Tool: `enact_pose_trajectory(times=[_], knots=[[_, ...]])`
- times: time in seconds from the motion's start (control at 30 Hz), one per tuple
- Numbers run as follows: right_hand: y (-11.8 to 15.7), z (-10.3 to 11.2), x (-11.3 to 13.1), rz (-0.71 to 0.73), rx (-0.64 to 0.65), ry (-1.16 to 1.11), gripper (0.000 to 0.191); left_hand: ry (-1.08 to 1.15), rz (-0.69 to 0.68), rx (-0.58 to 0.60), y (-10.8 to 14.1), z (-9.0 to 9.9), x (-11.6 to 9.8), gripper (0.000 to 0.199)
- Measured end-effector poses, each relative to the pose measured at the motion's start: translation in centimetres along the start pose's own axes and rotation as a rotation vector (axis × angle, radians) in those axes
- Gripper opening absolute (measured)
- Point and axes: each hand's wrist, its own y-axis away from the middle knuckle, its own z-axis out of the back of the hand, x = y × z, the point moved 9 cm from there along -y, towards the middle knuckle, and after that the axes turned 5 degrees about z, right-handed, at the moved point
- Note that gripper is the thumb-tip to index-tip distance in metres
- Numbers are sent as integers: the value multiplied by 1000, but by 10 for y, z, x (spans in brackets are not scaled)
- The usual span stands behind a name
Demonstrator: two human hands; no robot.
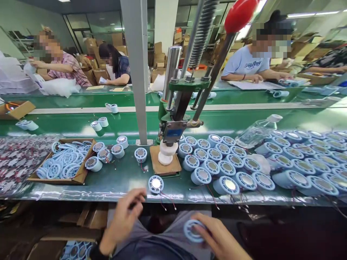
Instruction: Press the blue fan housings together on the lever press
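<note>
My right hand [214, 234] is over my lap, gripping a light blue slotted ring [190, 235] between thumb and fingers. Slightly blurred, my left hand [126, 216] hovers at the bench's front edge, fingers loosely bent and apart, holding nothing. Just beyond its fingertips stands a round blue housing [155, 184] with a silver disc on top and thin wires trailing toward me. Another such housing [140, 155] stands farther back. Behind them a hand press [173, 130] with a red-knobbed lever [241, 14] has its white pressing head [166, 153] over a brown pad [154, 168].
A cardboard box of blue rings [78, 175] sits at left, beside flat wired parts [24, 159]. Rows of blue housings [227, 168] fill the right side, with a plastic bottle [256, 131] among them. A grey post [138, 72] rises behind. Several people work across the green conveyor [67, 121].
</note>
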Motion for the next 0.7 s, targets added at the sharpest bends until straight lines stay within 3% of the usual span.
enact_pose_trajectory(times=[0.07,0.13,0.23,0.33,0.4,0.53,0.7], knots=[[-29,-41,9,47,117,-129,33,168,54,50,23,-29,4,56],[-54,-72,22,90,114,-181,32,164,113,-40,28,-32,4,50],[-76,-92,37,181,41,-103,25,36,169,-222,12,-2,6,34],[-85,-76,33,257,-142,104,27,-95,155,-396,-8,39,14,32],[-86,-66,22,298,-238,244,35,-212,77,-460,-16,54,19,29],[-86,-82,-2,346,-167,277,36,-380,-126,-253,-19,37,27,24],[-78,-95,-15,308,-146,217,37,-519,-141,-92,-4,27,34,28]])
